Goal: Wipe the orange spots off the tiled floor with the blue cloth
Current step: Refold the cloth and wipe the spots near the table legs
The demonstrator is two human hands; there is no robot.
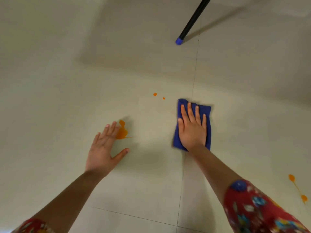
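While my right hand (191, 130) lies flat on the folded blue cloth (206, 110), fingers straight and a little apart, pressing it to the floor (67, 81) across a tile joint, nothing orange is under it that I can see. My left hand (102, 152) is open too, with the fingers spread and the thumb out wide; it holds nothing, and I cannot tell if it rests on the tile or only hangs over it. Its fingertips are right at the edge of the big spot (122, 132), and this is my first worry: if I lean on that hand, the fingers will go into the orange and carry it further. Two small drops (155, 94) are near the cloth, up and to its left, so I think they come next. Because I only press with a flat palm and do not grip, the cloth may slip or unfold when I push it. The big spot looks wet, and one wide stroke could smear it into a long streak or into the joint. Two more spots (291, 177), joined by a thin line, lie far to my right, near my sleeve (262, 211), which could drag through them, and I could easily forget them.
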